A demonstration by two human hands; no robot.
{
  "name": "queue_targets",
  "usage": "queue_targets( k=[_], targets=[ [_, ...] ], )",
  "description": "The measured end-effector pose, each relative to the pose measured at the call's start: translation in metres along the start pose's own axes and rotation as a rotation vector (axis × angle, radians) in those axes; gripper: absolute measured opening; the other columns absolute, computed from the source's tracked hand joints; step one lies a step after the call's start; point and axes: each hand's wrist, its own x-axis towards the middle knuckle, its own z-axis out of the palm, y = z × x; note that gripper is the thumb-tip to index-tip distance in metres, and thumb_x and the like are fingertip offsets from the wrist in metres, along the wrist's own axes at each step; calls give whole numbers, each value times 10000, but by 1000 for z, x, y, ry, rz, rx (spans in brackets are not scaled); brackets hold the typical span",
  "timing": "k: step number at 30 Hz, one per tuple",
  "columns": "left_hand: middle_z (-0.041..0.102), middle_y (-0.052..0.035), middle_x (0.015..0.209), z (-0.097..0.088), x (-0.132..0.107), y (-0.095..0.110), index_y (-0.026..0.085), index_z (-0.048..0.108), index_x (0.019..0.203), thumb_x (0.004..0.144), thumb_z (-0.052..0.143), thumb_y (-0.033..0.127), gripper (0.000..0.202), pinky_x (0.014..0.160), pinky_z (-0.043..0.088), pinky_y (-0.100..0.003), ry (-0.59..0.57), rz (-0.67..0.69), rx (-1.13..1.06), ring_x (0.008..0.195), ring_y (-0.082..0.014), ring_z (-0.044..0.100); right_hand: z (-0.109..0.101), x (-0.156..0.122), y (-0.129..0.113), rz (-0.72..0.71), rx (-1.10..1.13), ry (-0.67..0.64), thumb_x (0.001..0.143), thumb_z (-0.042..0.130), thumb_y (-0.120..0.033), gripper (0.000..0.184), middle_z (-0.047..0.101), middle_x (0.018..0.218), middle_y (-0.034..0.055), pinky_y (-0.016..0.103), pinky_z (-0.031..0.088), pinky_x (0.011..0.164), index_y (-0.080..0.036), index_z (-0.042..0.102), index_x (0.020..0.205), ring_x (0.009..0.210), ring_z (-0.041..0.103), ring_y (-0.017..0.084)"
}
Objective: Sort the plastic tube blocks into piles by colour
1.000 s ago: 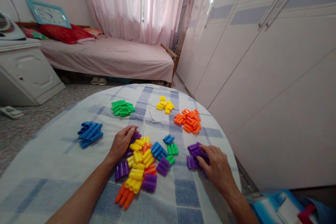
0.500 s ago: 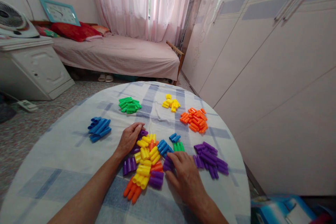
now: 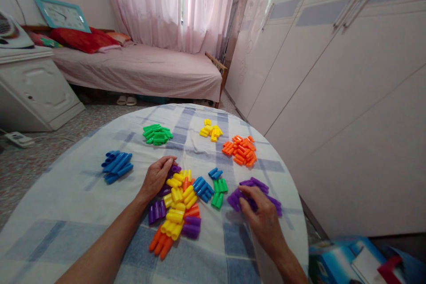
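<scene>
A mixed cluster of plastic tube blocks, with yellow pieces (image 3: 175, 216) in the middle, lies on the table before me. My left hand (image 3: 157, 179) is at its far left edge, fingers curled round a purple tube block (image 3: 174, 170) that they partly hide. Over the purple pile (image 3: 273, 204) on the right, my right hand (image 3: 261, 215) pinches another purple tube block (image 3: 234, 199), which casts a shadow on the cloth. Blue blocks (image 3: 203, 188) and green blocks (image 3: 218, 193) sit between the cluster and that hand. Orange finger-like pieces (image 3: 160, 242) form the cluster's near end.
Sorted piles ring the checked tablecloth (image 3: 109, 204): blue (image 3: 117, 166), green (image 3: 157, 134), yellow (image 3: 211, 131) and orange (image 3: 240, 150). A bed (image 3: 143, 71) stands beyond the table. Wardrobe doors (image 3: 333, 97) rise on the right, with a blue box (image 3: 342, 262) below.
My right hand has moved right, from the cluster to the purple pile, with a purple tube block in its fingers. Green blocks it covered now show. My left hand stays by the same purple block.
</scene>
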Motion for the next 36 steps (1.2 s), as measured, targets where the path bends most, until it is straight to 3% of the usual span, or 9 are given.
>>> queue_targets(
  k=[4,7,12,16,19,22,28,32,36],
  targets=[
    [687,-56,841,0,0,2,151,635,983,820,436,525,455,769,478,-316,0,6,10,810,-196,631,-30,6,34,209,-14,172,824,473,-369,303,641,1040,59,353,445,876,-206,620,1033,974,589,203],
    [690,-54,834,-1,-1,3,154,640,977,812,445,526,451,776,479,-318,6,8,12,810,-198,633,-41,9,55,362,17,208,777,490,-425,371,656,1026,75,365,456,851,-187,637,1021,942,606,222],
    [691,-53,839,0,-1,4,155,639,977,819,444,515,438,780,480,-313,2,13,10,814,-194,635,-35,10,59,536,157,196,742,500,-451,410,673,1002,85,335,491,734,-177,651,1006,823,642,218],
    [693,-50,825,0,-1,3,158,643,966,814,445,529,447,762,487,-313,15,18,11,794,-194,641,-30,10,55,543,195,210,762,482,-434,395,673,1001,89,317,493,725,-173,649,1007,824,642,209],
    [690,-49,827,1,-1,4,155,643,972,815,445,524,447,746,488,-307,13,13,8,786,-189,639,-30,15,57,451,63,251,777,473,-428,393,639,1061,94,353,478,803,-170,637,1024,902,615,221],
    [687,-46,825,1,-1,5,156,644,969,817,452,514,434,743,485,-297,13,13,-1,785,-183,635,-25,23,47,236,-35,245,805,474,-390,342,611,1092,81,386,430,909,-185,620,1036,1010,565,222],
    [685,-45,816,0,-2,6,158,648,954,807,467,526,436,727,487,-294,14,4,-27,766,-185,632,17,37,-16,-209,-56,-95,810,541,-248,306,598,1133,53,390,383,958,-246,580,1114,1106,502,208],
    [686,-51,833,0,-2,5,155,652,969,814,462,520,439,729,484,-296,9,4,-16,771,-185,627,47,41,-43,-316,-159,-220,764,616,-236,429,596,1146,59,399,362,942,-249,539,1185,1119,472,232],
    [687,-49,836,1,-3,7,155,651,968,820,457,512,432,716,480,-288,9,2,-15,763,-180,627,61,43,-50,-335,-226,-253,769,607,-230,451,617,1065,63,394,355,911,-243,513,1210,1081,469,238]
  ],
)
